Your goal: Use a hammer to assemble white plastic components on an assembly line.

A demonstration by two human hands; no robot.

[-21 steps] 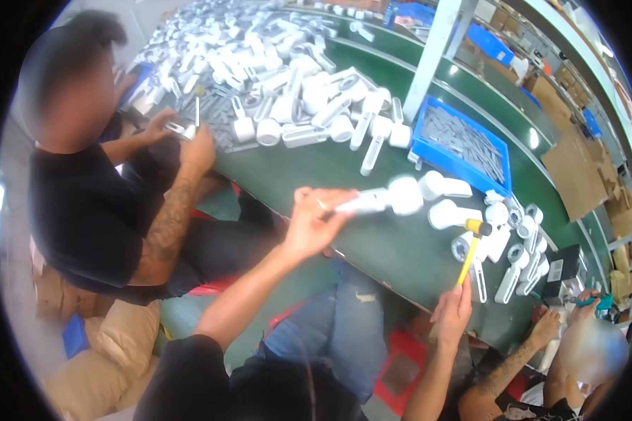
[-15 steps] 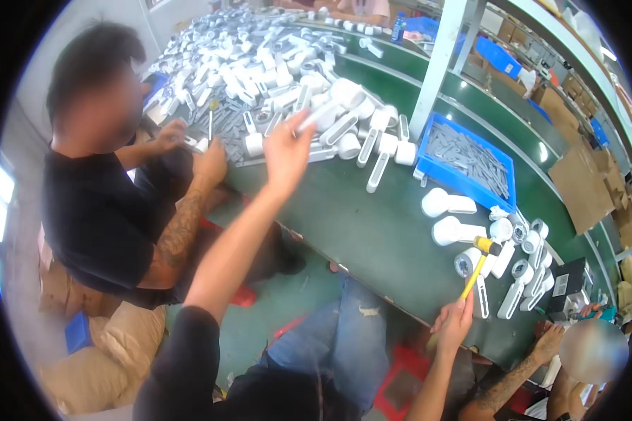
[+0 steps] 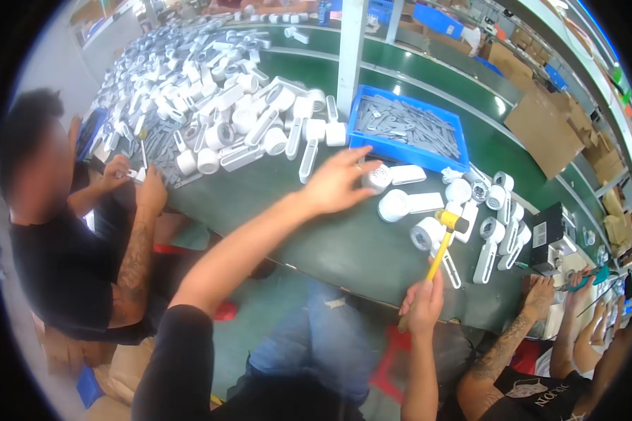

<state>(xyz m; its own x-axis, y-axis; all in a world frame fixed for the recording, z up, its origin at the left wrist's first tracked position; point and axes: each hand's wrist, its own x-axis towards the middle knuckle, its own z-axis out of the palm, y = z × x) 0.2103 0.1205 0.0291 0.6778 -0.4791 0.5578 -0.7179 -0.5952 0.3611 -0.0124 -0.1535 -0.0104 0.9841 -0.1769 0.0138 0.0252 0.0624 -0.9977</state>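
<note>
My left hand point(image 3: 336, 184) reaches across the table with its fingers spread, and nothing is held in it. Its fingertips are beside a white round-headed piece with a handle point(image 3: 406, 174); whether they touch it I cannot tell. Just below lies a similar white piece point(image 3: 395, 205). In my right hand point(image 3: 423, 302), near the table's front edge, is a hammer point(image 3: 443, 249) with a yellow handle and a yellow and black head, held upright. Behind the hammer lie several white pieces with slotted handles point(image 3: 490, 238).
A blue bin point(image 3: 409, 156) of grey strips stands beyond my left hand. To the left, a big heap of white pieces point(image 3: 239, 116) and grey strips spreads over the green table point(image 3: 260, 203). One co-worker point(image 3: 56, 259) sits left; tattooed arms point(image 3: 502, 358) are at right. A post point(image 3: 351, 59) rises behind.
My left hand has moved right, from the heap's edge to the white pieces below the blue bin. The view has swung right. My right hand still grips the hammer.
</note>
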